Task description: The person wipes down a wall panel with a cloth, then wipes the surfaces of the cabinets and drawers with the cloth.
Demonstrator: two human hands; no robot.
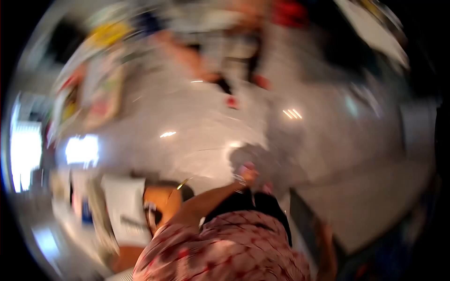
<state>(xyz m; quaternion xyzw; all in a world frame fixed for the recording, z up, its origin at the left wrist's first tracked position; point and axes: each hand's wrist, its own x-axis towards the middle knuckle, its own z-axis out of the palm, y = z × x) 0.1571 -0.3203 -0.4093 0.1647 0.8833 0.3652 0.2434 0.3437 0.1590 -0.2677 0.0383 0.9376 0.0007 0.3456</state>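
My left hand (248, 173) hangs low in front of my body, above the floor and close to my dark trousers (234, 201). Something like a bracelet (240, 180) circles its wrist. Motion blur smears the fingers, and no held thing can be made out. On the other side, my right hand (323, 230) is a blurred shape down beside my patterned pink top (229, 243). A dark-edged panel or mat (307, 220) is nearest to it. Its fingers cannot be told apart.
Shiny pale floor (201, 154) spreads ahead. Another person's leg (187, 56) and red-tipped footwear (231, 101) show farther off. To the left stand a white-draped chair-like shape (124, 210) and an orange-brown item (161, 203). A blurred table with colourful things (103, 89) stands upper left.
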